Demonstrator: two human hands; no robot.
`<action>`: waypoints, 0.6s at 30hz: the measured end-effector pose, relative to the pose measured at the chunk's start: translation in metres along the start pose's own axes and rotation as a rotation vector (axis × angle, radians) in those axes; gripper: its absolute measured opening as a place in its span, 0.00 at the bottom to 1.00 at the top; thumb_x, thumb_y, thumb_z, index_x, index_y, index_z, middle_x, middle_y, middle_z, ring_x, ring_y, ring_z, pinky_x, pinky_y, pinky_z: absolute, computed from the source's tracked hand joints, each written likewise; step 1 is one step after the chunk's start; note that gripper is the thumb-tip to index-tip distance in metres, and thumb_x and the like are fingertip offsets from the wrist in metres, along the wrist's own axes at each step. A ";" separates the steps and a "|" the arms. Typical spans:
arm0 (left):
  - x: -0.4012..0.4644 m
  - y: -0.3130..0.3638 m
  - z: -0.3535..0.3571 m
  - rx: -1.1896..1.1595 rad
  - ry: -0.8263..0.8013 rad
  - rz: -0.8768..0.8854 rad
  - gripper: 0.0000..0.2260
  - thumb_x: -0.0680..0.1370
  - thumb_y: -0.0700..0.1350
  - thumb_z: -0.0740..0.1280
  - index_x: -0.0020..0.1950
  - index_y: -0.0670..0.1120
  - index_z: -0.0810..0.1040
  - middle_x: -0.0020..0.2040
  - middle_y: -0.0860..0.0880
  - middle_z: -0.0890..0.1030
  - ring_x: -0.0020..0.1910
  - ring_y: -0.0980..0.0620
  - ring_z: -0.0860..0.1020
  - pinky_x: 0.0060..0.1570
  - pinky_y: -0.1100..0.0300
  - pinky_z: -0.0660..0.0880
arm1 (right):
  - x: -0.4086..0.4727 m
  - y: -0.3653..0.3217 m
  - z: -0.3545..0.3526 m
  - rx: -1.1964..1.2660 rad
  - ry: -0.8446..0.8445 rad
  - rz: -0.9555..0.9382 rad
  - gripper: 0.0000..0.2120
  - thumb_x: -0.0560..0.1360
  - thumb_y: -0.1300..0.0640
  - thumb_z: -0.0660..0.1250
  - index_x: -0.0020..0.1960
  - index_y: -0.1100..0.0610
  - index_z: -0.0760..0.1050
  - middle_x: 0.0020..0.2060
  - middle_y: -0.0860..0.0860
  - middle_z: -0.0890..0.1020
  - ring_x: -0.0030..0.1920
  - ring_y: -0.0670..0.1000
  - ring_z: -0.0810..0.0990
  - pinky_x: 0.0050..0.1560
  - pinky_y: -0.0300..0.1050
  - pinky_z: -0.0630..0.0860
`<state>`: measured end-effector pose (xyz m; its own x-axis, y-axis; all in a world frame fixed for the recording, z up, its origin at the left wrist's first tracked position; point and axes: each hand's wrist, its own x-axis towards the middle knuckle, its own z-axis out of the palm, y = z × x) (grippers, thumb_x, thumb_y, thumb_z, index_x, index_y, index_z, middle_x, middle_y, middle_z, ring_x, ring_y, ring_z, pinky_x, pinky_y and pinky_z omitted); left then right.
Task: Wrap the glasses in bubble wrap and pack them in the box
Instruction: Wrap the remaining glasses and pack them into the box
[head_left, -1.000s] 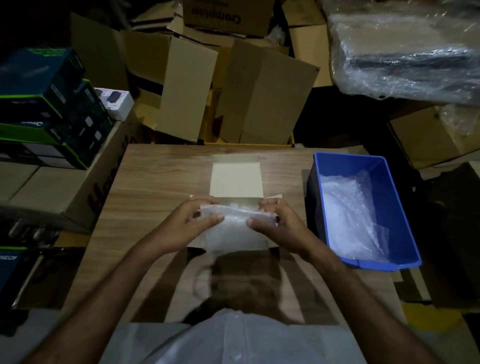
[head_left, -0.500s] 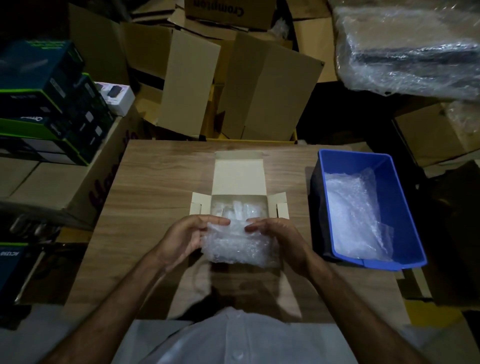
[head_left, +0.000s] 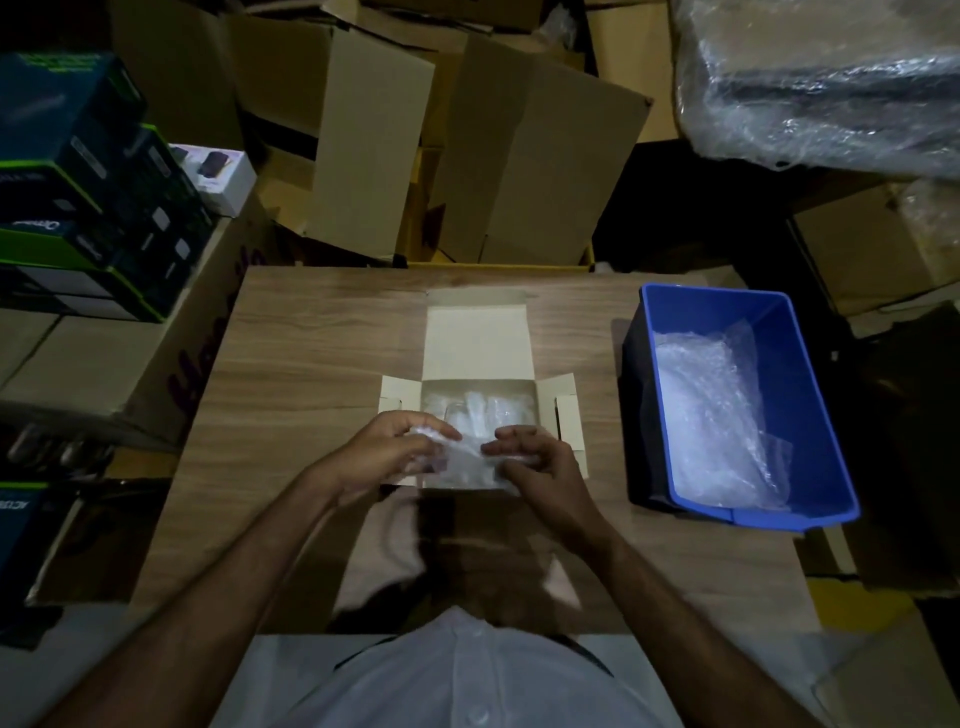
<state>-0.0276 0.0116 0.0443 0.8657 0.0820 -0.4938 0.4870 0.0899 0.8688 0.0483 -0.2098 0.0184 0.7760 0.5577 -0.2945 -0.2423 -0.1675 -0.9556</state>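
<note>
left hand (head_left: 387, 452): fingers curled round the left end of the bubble-wrapped bundle (head_left: 462, 460), gripping crumpled wrap.
right hand (head_left: 540, 460): thumb and curled fingers hold the bundle's right end; how tight, cannot tell.
bundle position: held between both hands over the near edge of the small cardboard box (head_left: 478, 395); the glass inside is not visible through the wrap.
box: open, lid flap folded away from the person, side flaps out; other clear wrapped pieces (head_left: 478, 413) lie inside at the far side.
step (judged): lowering or fitting this bundle into the near part of the box.
risk 1: wrap looks loose and untaped, so it could unroll once the hands let go, leaving glass bare against the other pieces.
risk 2: space near the front wall looks tight; pressing down could knock glass on glass or bulge the box.
risk 3: the near flap is hidden under the hands and may fold in under the bundle.
risk 4: dim light makes gaps hard to judge.
surface: wood-grain table (head_left: 322, 364); blue plastic bin (head_left: 800, 405) to the right with spare bubble wrap (head_left: 711, 415) in it.
room: dark storeroom; open cardboard cartons (head_left: 519, 156) behind the table, stacked printed retail boxes (head_left: 78, 182) left, a plastic-wrapped load (head_left: 821, 78) upper right.
</note>
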 end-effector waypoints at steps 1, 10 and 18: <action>0.003 -0.001 -0.004 -0.109 -0.028 -0.054 0.09 0.78 0.37 0.67 0.55 0.39 0.84 0.58 0.42 0.84 0.57 0.45 0.83 0.53 0.58 0.81 | 0.001 0.002 0.000 0.049 0.002 0.036 0.08 0.77 0.67 0.70 0.56 0.66 0.82 0.56 0.50 0.83 0.56 0.52 0.83 0.54 0.57 0.84; 0.069 0.006 -0.009 0.591 0.101 0.246 0.13 0.73 0.35 0.75 0.57 0.45 0.83 0.55 0.52 0.84 0.55 0.53 0.82 0.53 0.60 0.80 | 0.015 0.031 0.013 -0.345 0.241 -0.183 0.09 0.74 0.61 0.75 0.52 0.51 0.82 0.51 0.45 0.83 0.53 0.42 0.82 0.55 0.48 0.83; 0.126 -0.006 0.003 1.237 0.161 0.540 0.09 0.69 0.33 0.75 0.42 0.46 0.81 0.44 0.47 0.77 0.43 0.47 0.76 0.34 0.53 0.74 | 0.033 0.048 0.028 -0.818 0.013 -0.178 0.14 0.80 0.56 0.65 0.63 0.58 0.79 0.62 0.54 0.75 0.60 0.51 0.76 0.60 0.41 0.73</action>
<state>0.0785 0.0183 -0.0232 0.9985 -0.0546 -0.0091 -0.0472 -0.9251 0.3768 0.0461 -0.1770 -0.0373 0.7708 0.6228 -0.1343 0.3792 -0.6178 -0.6889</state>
